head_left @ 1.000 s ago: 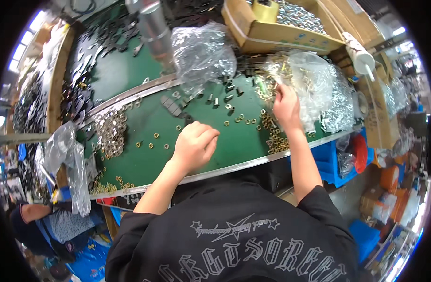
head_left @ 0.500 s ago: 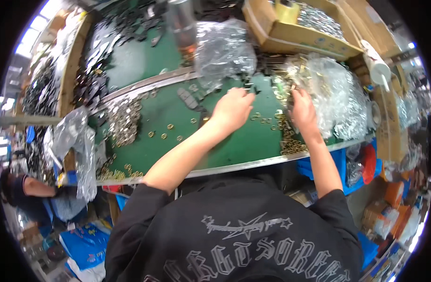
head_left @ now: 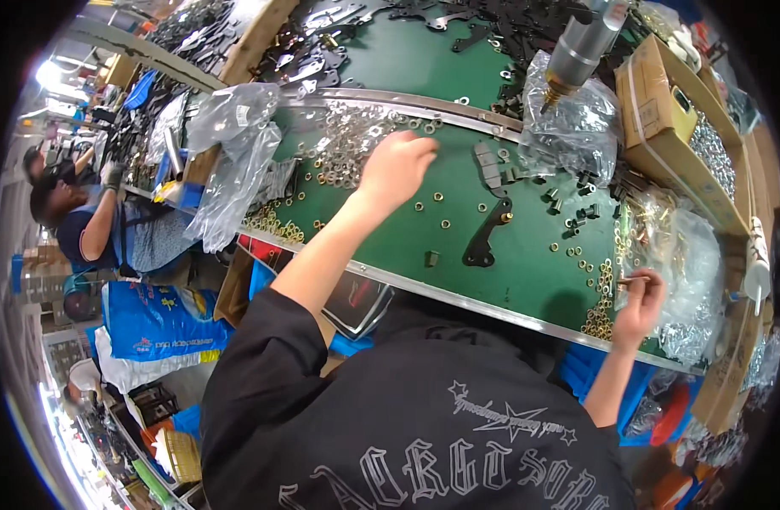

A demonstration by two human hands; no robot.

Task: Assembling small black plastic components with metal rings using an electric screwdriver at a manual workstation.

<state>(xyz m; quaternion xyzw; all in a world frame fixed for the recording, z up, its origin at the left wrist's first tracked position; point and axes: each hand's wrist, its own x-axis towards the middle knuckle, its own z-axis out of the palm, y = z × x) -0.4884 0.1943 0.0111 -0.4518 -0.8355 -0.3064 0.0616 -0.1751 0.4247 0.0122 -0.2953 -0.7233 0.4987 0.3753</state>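
Observation:
My left hand (head_left: 397,172) is over the right edge of a heap of silver nuts and washers (head_left: 343,136), its fingers drawn together; what they hold, if anything, is hidden. My right hand (head_left: 638,313) pinches a small brass-coloured pin (head_left: 635,279) beside a pile of brass-coloured nuts (head_left: 595,325). Between the hands, a black metal bracket (head_left: 485,236) lies flat on the green bench top (head_left: 390,242), with a brass-coloured piece at its upper end. Above it is a grey brake pad (head_left: 487,166). Several dark sleeves (head_left: 574,223) are scattered to its right.
A metal spindle (head_left: 581,51) hangs over a clear plastic bag (head_left: 568,127) at the back. A cardboard box (head_left: 653,106) of small metal parts stands far right. More plastic (head_left: 694,272) lies past my right hand. Black brackets (head_left: 322,51) cover the far left. Another person (head_left: 88,221) is at left.
My view has swung left. My left hand has gone from near the dark sleeves to the silver nuts. My right hand has come nearer, away from the plastic bag, with a pin in its fingers.

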